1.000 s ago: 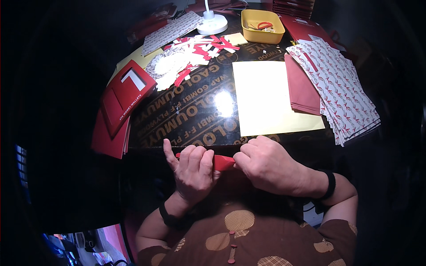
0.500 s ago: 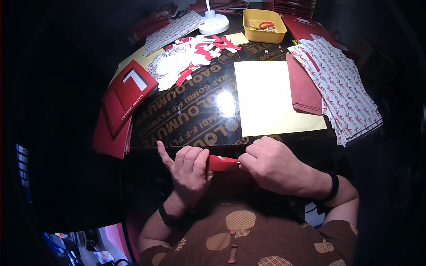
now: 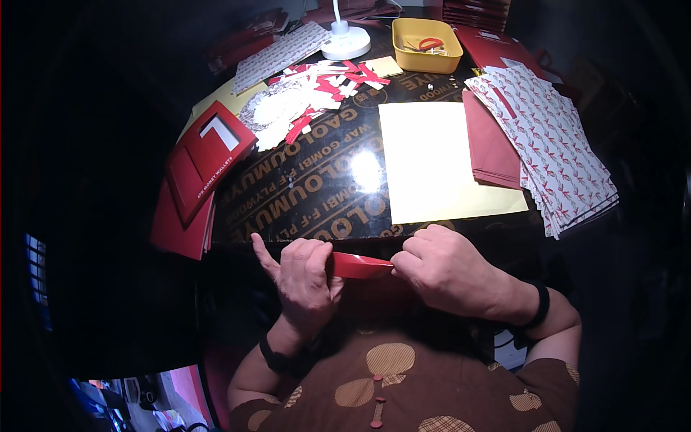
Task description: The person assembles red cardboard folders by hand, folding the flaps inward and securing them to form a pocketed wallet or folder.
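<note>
Just in front of the table's near edge, both hands hold a glossy piece of red folded paper (image 3: 358, 265), seen nearly edge-on, so its full shape is hidden. My left hand (image 3: 302, 277) has its fingers closed over the left end, one finger sticking out to the left. At the other end, my right hand (image 3: 440, 268) pinches the narrow tip between thumb and curled fingers. Beyond the hands, a pale yellow sheet (image 3: 425, 162) lies on the dark table (image 3: 317, 183).
To the right are red envelopes (image 3: 489, 144) and a fanned stack of patterned paper sheets (image 3: 554, 144). On the left lie red card packs (image 3: 205, 169) and red and white paper strips (image 3: 335, 86). A white lamp base (image 3: 345, 45) and a yellow tub (image 3: 426, 61) stand at the back.
My left hand has shifted slightly left and my right hand slightly right, both keeping hold of the red paper. More of its middle shows between them.
</note>
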Demonstrator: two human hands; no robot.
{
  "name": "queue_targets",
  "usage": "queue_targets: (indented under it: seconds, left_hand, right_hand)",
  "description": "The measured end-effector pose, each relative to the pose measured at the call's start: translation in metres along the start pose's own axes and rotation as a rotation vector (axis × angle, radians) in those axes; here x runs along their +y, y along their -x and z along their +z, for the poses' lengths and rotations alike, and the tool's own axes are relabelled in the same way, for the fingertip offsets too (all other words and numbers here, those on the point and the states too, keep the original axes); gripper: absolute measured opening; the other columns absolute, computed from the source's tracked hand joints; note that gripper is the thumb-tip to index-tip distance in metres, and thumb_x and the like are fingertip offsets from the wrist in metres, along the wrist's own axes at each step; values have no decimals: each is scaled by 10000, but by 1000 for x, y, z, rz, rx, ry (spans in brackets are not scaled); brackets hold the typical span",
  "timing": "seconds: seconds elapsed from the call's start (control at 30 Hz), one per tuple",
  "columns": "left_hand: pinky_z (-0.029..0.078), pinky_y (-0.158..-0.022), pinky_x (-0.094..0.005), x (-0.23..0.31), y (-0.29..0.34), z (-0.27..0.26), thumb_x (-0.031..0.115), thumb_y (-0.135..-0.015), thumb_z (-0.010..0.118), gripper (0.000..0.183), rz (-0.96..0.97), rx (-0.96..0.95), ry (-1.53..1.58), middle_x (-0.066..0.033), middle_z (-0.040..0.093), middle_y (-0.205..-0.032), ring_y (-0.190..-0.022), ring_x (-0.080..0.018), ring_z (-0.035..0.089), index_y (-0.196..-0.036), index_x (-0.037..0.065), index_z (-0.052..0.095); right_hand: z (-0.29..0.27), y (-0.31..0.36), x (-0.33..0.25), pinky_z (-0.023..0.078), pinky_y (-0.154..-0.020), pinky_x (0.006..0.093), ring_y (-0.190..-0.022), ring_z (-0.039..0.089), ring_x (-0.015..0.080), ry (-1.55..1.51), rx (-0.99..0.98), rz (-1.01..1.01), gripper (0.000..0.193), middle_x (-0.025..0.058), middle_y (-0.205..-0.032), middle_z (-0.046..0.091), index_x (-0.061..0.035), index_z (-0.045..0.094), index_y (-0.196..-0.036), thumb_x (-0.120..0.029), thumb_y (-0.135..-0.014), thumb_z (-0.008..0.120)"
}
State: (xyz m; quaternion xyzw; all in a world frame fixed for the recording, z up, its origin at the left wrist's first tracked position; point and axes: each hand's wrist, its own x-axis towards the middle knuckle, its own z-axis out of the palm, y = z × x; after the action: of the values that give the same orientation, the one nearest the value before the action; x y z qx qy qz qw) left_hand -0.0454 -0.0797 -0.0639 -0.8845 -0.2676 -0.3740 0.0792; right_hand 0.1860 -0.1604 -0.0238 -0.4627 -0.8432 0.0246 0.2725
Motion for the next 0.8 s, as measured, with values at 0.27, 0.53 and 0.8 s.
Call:
queue_targets:
  seconds: [0.27,0.53,0.8]
  left_hand:
    - [149,-1146,-754,0,1,-1,130,-812,750,306,-31,22,1,-55,600,-951,-937,-239,648,-1039,82,551]
    - [127,-1149,-753,-4,4,-2,292,-855,751,357,-15,-1,10,-55,608,-954,-927,-243,653,-1071,75,567]
    - [102,-1136,-777,-5,5,-1,366,-869,742,419,14,4,-14,-68,629,-999,-951,-242,663,-1103,55,588]
  right_hand:
    - [1,2,1,473,-631,364,-663,578,252,6,-5,-15,159,79,-696,530,-61,568,-770,-100,-804,718]
    - [-1,3,0,469,-630,368,-666,568,249,15,-4,-23,167,75,-699,523,-63,571,-766,-107,-794,729]
    - [0,1,-1,471,-631,369,-668,568,246,10,-6,-23,171,73,-702,523,-64,571,-766,-112,-795,732]
